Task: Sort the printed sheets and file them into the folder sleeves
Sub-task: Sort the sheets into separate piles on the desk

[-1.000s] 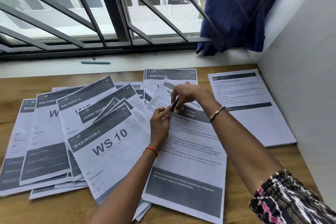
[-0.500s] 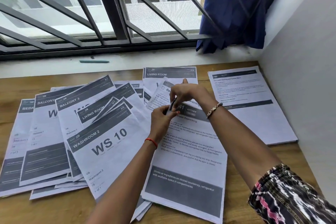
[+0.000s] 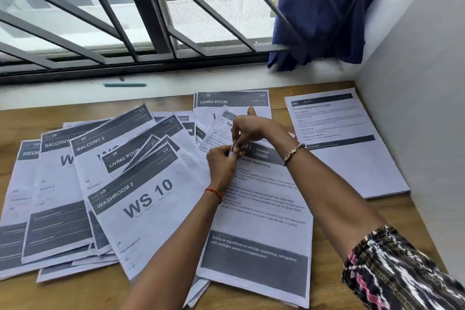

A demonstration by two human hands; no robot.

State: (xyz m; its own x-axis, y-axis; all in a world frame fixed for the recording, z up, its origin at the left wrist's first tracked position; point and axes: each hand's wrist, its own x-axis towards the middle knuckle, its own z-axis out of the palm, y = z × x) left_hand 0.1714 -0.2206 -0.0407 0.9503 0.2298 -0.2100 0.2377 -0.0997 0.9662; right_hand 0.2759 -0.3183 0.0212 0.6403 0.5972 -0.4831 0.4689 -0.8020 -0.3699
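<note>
Over the header of the kitchen sheet (image 3: 264, 209), the two hands meet. The left hand (image 3: 221, 163) and the right hand (image 3: 254, 127) both pinch a small dark thing (image 3: 235, 145) between fingertips; I can't tell what it is. The kitchen sheet lies flat on the table (image 3: 25, 118) directly beneath them, white with a grey band at top and bottom and blocks of print between. Just left of it, overlapping its edge, a fan of printed sheets spreads out, the WASHROOM 2 sheet (image 3: 141, 209) on top. Beyond it sits a LIVING ROOM sheet (image 3: 231, 102). To its right, apart, lies a separate stack (image 3: 347, 153).
</note>
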